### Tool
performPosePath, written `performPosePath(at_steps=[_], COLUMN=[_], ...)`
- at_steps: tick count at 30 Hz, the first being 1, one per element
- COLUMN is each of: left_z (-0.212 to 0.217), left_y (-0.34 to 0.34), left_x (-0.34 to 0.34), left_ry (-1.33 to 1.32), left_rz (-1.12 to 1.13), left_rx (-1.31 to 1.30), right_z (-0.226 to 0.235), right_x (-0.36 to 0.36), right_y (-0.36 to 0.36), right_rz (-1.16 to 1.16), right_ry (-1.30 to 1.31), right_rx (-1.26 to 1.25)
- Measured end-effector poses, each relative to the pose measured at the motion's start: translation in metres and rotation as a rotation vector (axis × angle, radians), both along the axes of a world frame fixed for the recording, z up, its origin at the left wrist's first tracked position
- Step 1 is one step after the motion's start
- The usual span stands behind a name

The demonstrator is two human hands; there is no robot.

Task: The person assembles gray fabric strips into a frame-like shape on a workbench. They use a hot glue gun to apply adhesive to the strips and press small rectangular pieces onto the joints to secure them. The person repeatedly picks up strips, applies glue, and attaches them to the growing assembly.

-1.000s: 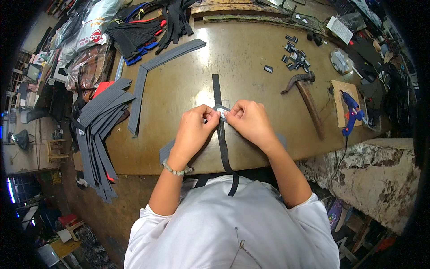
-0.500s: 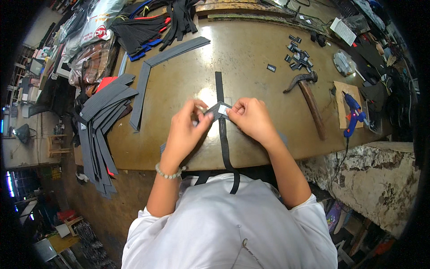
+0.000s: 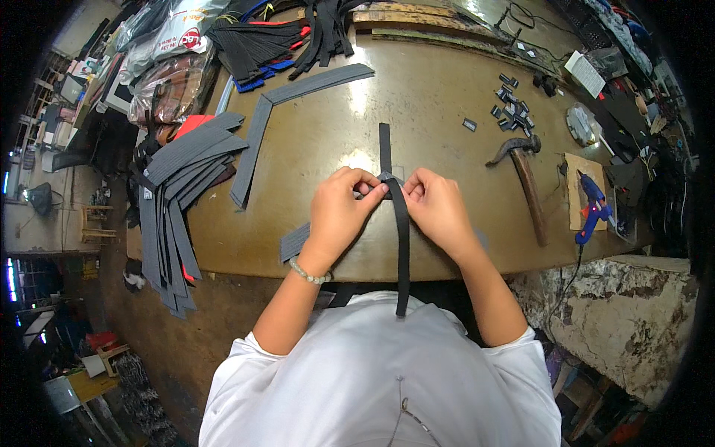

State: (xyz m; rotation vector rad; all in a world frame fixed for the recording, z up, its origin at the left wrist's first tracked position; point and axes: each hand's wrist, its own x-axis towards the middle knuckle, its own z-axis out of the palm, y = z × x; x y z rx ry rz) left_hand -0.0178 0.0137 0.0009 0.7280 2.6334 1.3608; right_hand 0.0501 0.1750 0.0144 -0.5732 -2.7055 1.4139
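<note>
A long black strap (image 3: 403,246) runs from the table, between my hands, down to the front of my shirt. It lies over the bent corner of a grey ribbed fabric strip (image 3: 386,177), of which only a little shows there. My left hand (image 3: 342,212) is closed, thumb and forefinger pinching the black strap at the corner. Closed just right of the strap, my right hand (image 3: 438,212) pinches the grey strip's other side; its fingertips partly hide the hold. One grey end (image 3: 296,242) sticks out beside my left wrist.
Left lie a stack of grey strips (image 3: 175,194) and a bent grey strip (image 3: 261,127). Black straps (image 3: 253,48) and plastic bags (image 3: 175,33) fill the far left. Right are a hammer (image 3: 527,186), small black pieces (image 3: 512,108) and a blue glue gun (image 3: 593,205) on cardboard.
The black strap now lies over the grey corner, where it passed beneath before. The white label on the corner is now hidden. My fingers have drawn closer together around the corner.
</note>
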Motion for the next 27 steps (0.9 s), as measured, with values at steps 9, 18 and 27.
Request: performPosePath(at_steps=[9,18,27], left_z=[0.000,0.000,0.012], left_y=[0.002,0.003,-0.013], left_x=[0.010,0.017,0.023], left_ry=[0.081,0.259,0.219], left_rz=[0.039,-0.035,-0.130], left_rx=[-0.102,-0.230,-0.256], right_z=[-0.005,-0.021,-0.021], right_x=[-0.039,-0.075,-0.018], right_y=[0.015,0.028,0.091], right_rz=[0.277,0.264,-0.309], right_ry=[0.376,0.110,0.601], right_rx=[-0.120,-0.197,0.482])
